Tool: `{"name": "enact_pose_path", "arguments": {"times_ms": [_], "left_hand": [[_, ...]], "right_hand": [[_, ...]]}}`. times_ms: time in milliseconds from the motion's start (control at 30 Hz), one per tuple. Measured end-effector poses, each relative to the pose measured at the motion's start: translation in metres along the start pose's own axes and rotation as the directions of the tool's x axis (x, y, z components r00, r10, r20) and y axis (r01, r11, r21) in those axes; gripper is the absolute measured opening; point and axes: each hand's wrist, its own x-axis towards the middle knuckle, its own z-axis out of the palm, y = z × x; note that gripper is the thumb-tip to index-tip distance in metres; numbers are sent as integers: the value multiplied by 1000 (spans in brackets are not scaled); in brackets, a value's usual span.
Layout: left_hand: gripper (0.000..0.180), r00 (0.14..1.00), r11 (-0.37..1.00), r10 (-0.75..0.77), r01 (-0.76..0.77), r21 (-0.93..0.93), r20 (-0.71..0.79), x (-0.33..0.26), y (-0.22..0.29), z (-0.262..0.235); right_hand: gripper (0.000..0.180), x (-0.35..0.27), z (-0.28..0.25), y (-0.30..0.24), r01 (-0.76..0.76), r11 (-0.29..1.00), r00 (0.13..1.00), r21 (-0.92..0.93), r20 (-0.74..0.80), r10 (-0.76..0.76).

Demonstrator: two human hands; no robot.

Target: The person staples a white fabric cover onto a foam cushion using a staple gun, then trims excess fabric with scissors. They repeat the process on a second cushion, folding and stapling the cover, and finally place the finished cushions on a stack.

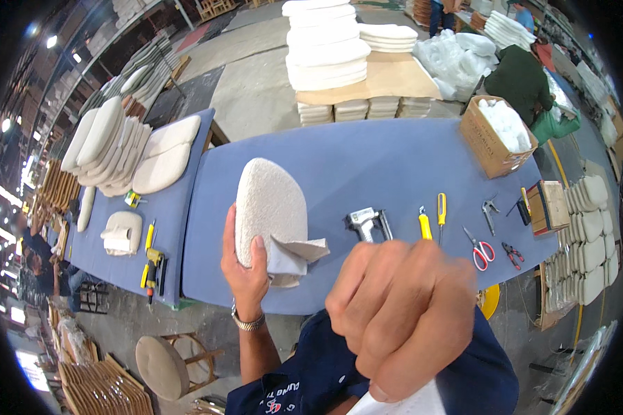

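My left hand grips a cream, nubby-covered seat cushion that stands tilted up above the blue table. Its thumb lies across the face, and a loose fabric flap hangs from the cushion's lower part. Raised close to the camera, my right hand is closed in a fist, and white material shows just beneath it; whether the fingers hold this is hidden. Beyond the fist lie a silver staple gun, a yellow-handled tool and a yellow screwdriver.
Red-handled scissors, pliers and a carton are on the right of the blue table. Cushions are stacked on the left table. A taller cushion stack stands behind. Another person bends beyond the carton.
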Motion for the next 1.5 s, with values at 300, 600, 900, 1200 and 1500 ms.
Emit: {"name": "enact_pose_path", "arguments": {"times_ms": [300,600,900,1200,1500], "left_hand": [[66,998,999,36,-38,26,48,-39,8,-24],[76,997,996,-19,25,-86,69,-70,12,-19],[88,992,979,-87,101,-175,90,-55,-7,30],[89,984,994,-107,103,35,140,-51,-26,62],[94,962,990,-138,125,68,237,-58,-32,49]], "right_hand": [[36,-42,-89,118,-658,598,751,-457,-451,482],[66,-100,-107,160,-800,558,575,-223,-552,604],[55,-97,-128,171,-593,492,777,-638,-293,557],[57,-169,-119,151,-778,563,576,-281,-678,457],[59,-208,-147,168,-839,468,497,-279,-744,447]]}}
